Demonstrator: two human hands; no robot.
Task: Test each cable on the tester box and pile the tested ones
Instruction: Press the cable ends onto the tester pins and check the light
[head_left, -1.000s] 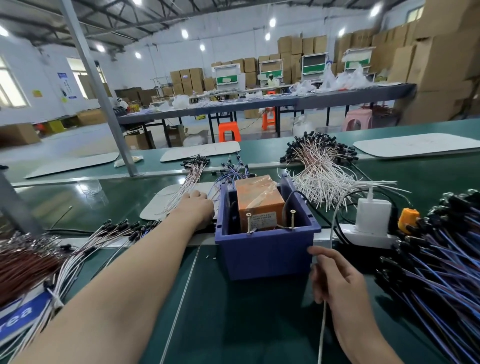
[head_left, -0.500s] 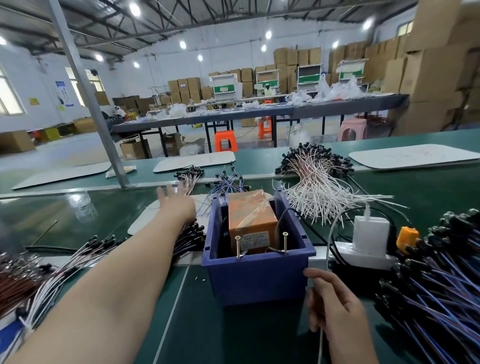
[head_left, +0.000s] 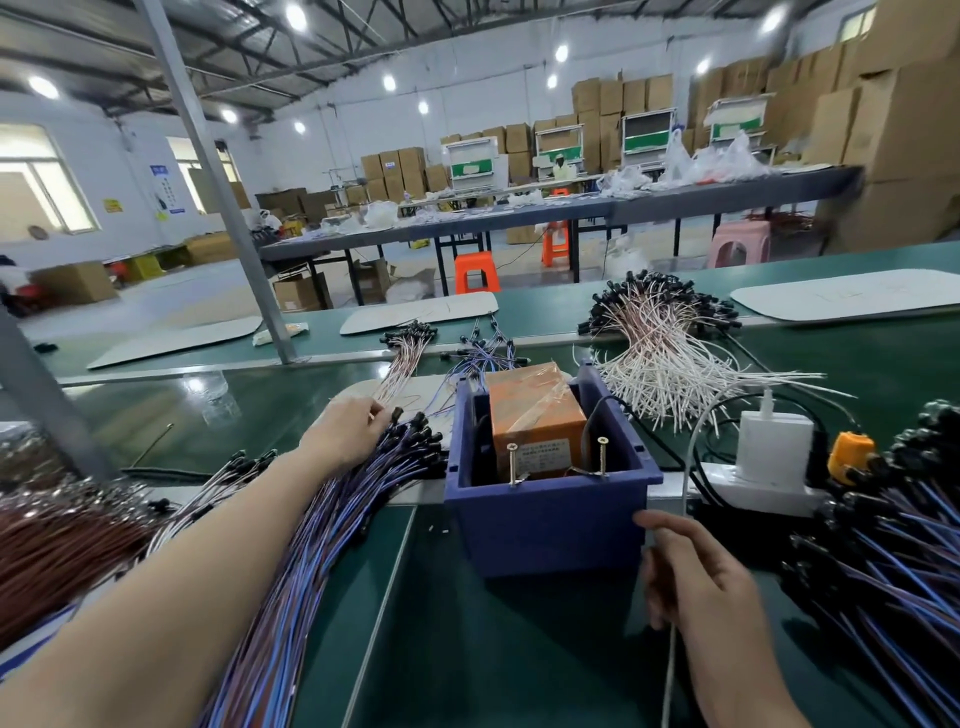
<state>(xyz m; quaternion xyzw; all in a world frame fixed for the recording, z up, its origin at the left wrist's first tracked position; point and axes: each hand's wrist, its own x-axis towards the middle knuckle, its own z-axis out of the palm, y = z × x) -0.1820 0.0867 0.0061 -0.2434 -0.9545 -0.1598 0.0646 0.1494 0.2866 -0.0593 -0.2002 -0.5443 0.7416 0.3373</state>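
The tester box (head_left: 550, 525) is a blue plastic bin holding an orange taped block (head_left: 535, 415), with two upright screws on its near rim. My left hand (head_left: 348, 434) reaches out left of the box and grips the plug ends of a thick bundle of blue-purple cables (head_left: 322, 545) that runs back under my forearm. My right hand (head_left: 691, 571) rests at the box's near right corner, fingers curled round a thin white cable (head_left: 688, 467) that runs down toward me.
A pile of white cables (head_left: 670, 358) lies behind the box on the right. Blue cables (head_left: 893, 551) are heaped at far right, brown ones (head_left: 57, 535) at far left. A white power strip with charger (head_left: 769, 457) sits right of the box. A grey post (head_left: 228, 208) stands at back left.
My left hand was open over the white pad behind the box; it has drawn back and now grips the blue-purple bundle. My right hand has hardly moved.
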